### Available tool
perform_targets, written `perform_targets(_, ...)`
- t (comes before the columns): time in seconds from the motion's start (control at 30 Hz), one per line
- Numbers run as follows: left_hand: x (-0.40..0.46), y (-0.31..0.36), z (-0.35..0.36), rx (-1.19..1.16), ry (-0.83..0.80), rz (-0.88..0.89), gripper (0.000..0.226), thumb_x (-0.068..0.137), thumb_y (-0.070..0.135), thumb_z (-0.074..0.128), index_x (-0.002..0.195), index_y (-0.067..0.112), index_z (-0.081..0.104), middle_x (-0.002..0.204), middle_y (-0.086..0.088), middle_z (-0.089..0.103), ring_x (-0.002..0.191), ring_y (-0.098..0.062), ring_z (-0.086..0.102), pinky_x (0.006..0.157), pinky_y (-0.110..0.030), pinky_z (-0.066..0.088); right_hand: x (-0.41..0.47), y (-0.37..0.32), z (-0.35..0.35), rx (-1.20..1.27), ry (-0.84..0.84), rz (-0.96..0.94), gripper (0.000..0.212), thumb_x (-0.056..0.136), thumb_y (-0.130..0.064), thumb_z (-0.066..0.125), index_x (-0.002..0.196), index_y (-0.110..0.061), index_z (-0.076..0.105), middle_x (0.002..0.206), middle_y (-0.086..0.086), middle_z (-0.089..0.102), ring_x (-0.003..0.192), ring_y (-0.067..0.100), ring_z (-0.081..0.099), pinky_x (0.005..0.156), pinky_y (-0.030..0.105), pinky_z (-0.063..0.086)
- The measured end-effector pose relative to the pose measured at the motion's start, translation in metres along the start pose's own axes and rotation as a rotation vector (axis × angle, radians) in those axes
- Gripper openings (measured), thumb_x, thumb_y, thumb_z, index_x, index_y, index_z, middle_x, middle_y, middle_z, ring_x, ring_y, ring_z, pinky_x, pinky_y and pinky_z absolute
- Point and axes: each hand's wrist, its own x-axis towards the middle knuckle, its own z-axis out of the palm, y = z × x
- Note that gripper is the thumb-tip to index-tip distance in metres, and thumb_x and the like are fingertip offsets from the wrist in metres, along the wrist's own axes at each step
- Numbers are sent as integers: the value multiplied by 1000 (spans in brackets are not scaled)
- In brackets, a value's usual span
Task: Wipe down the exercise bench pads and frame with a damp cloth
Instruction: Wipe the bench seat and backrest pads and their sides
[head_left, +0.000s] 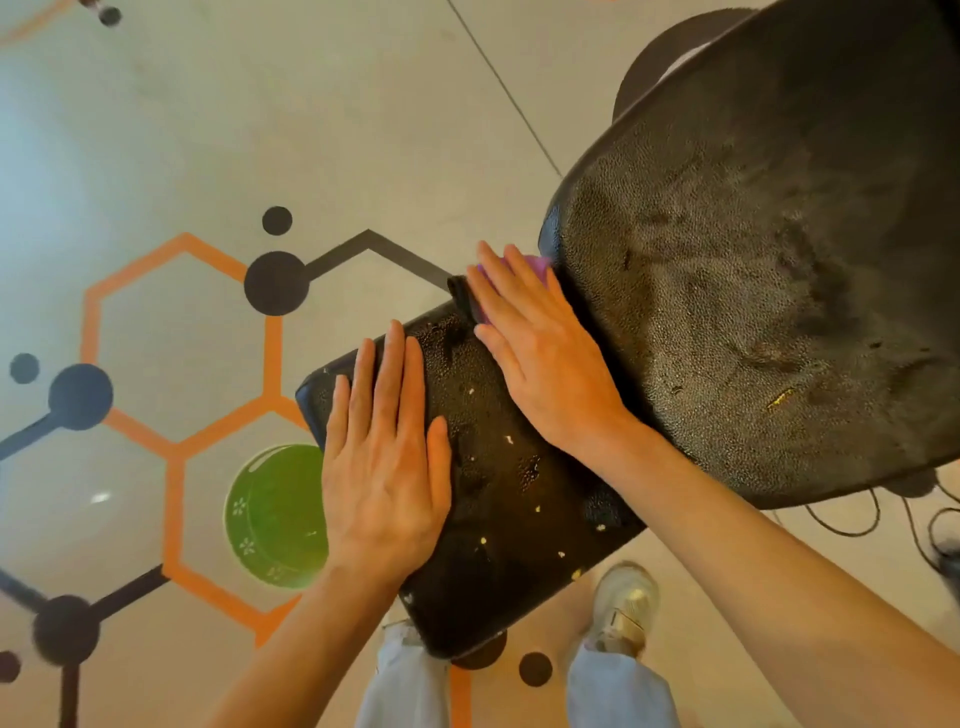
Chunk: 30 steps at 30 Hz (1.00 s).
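Your left hand (387, 467) lies flat on the seat pad (498, 467), palm down, fingers straight and held close together, thumb alongside; it holds nothing. Your right hand (540, 358) lies flat at the far end of the same pad, where the seat pad meets the back pad (753, 291). Its fingers are straight and slightly spread, and they press on the cloth (537, 266). The cloth is purple, and only a small part shows beyond the fingertips, at the gap between the two pads and against the edge of the back pad. Whether more of the cloth lies under the palm cannot be told. The seat pad is black, textured, and marked with small pale chips. The back pad is larger, tilted, and shows dull smeared patches. A green bowl (270, 514) stands on the floor (208, 130) just left of the seat pad, partly hidden by your left wrist. The floor carries orange hexagons and dark dots. Your shoe (623, 603) shows below the seat pad, and cables (857, 519) lie under the back pad.
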Motion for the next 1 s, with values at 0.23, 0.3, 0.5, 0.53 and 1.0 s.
perform_targets(0.23, 0, 0, 2, -16, 15, 7, 62, 103, 34, 29, 158, 7, 20, 167, -8, 12, 155, -25, 5, 126, -37, -2, -93, 9, -13, -23, -84, -50, 48, 102, -28, 33, 148, -13, 33, 158, 2, 24, 149, 21, 14, 119, 46, 17)
perform_targets(0.3, 0, 0, 1, -20, 21, 6, 61, 103, 34, 29, 157, 7, 21, 167, -9, 13, 155, -26, 6, 126, -36, -2, -32, 1, -5, -50, -32, -59, 48, 102, -29, 34, 147, -15, 35, 158, 2, 25, 148, 21, 14, 121, 43, 11)
perform_targets(0.5, -1, 0, 3, -20, 35, 8, 61, 103, 35, 28, 158, 8, 20, 167, -8, 13, 155, -25, 6, 127, -39, 2, -90, 3, -7, -101, -90, -83, 49, 102, -23, 37, 149, -10, 30, 159, 4, 22, 149, 19, 13, 121, 41, 14)
perform_targets(0.53, -1, 0, 3, -24, 34, 1, 61, 103, 35, 28, 158, 8, 20, 167, -8, 13, 155, -25, 6, 127, -39, 2, -122, 0, -14, -92, -120, -81, 49, 101, -24, 37, 149, -12, 30, 158, 3, 23, 149, 19, 14, 119, 43, 17)
perform_targets(1.0, -2, -2, 7, -23, 47, -5, 61, 104, 34, 27, 159, 10, 16, 168, -7, 9, 155, -23, 4, 127, -40, 4, -134, -3, -18, -101, -223, -149, 50, 102, -31, 27, 150, -20, 27, 160, -3, 18, 149, 17, 9, 118, 46, 16)
